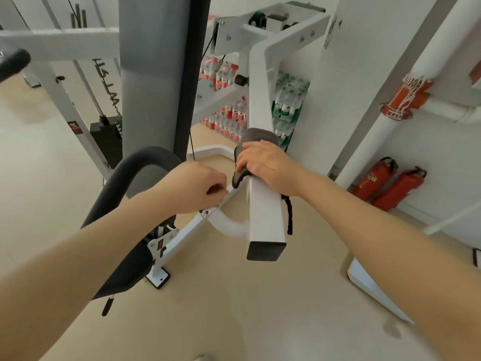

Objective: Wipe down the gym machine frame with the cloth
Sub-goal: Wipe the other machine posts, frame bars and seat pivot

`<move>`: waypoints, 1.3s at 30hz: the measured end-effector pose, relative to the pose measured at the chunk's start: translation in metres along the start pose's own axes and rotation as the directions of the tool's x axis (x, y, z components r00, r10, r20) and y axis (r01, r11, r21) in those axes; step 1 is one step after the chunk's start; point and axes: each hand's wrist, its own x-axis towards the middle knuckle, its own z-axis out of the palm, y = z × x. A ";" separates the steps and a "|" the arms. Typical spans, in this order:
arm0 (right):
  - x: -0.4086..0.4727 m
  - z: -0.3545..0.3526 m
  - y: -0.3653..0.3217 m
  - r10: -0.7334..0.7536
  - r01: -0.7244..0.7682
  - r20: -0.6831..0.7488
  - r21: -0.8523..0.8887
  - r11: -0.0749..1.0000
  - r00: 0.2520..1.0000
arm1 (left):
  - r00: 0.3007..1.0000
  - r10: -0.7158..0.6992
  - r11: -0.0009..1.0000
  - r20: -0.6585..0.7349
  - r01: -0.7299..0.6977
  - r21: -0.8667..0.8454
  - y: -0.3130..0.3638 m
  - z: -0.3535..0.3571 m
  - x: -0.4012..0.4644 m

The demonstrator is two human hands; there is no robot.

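Your grey cloth [256,138] sits at frame centre, draped over the white square beam [263,199] of the gym machine frame; most of it is hidden under your right hand [268,165], only the top fold, a left flap and a dark strip hanging down the beam's right side show. Right hand lies palm down on the cloth, fingers wrapped over it and the beam's edge, ring on one finger. Fingertips on the far side are out of sight. Your left hand [192,186], centre-left, is curled, thumb and fingers pinching at a thin white bar [226,195] just beside the cloth; what exactly it grips is hard to make out. Beam ends in a dark cap [265,251]. Grey back pad [153,69] upper left, fire extinguishers [387,183] right, water bottles [286,102] behind.
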 end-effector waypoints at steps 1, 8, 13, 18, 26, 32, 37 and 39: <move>-0.006 0.000 -0.004 -0.001 0.002 0.012 -0.012 1.000 1.000 | 1.000 0.019 1.000 -0.019 -0.020 -0.010 -0.001 0.000 0.000; -0.076 -0.010 -0.036 -0.128 0.000 0.346 0.348 0.937 0.929 | 0.999 0.028 0.999 -0.021 -0.028 -0.028 0.000 0.001 0.000; -0.050 0.005 -0.011 -0.226 0.235 0.094 -0.091 0.968 0.970 | 0.999 0.022 0.999 -0.043 -0.024 -0.047 0.002 0.001 -0.004; 0.002 -0.002 0.019 -0.108 0.103 -0.082 -0.063 0.993 0.991 | 0.995 -0.067 0.993 -0.069 0.060 -0.105 0.009 0.006 -0.006; -0.033 0.007 0.018 -0.359 0.357 0.016 -0.173 0.918 0.933 | 0.909 -0.411 0.900 0.068 0.417 -0.126 0.079 0.014 -0.014; -0.050 0.019 0.023 -0.576 0.565 -0.037 -0.154 0.811 0.816 | 0.779 -0.626 0.772 0.043 0.611 0.174 0.139 0.013 -0.021; -0.018 0.014 0.045 -0.638 0.625 -0.066 -0.148 0.767 0.767 | 0.613 -0.790 0.613 0.003 0.790 0.013 0.161 0.018 -0.015; 0.000 0.007 0.056 -0.592 0.581 -0.110 -0.120 0.805 0.798 | 0.573 -0.819 0.573 0.030 0.819 -0.034 0.168 0.019 -0.011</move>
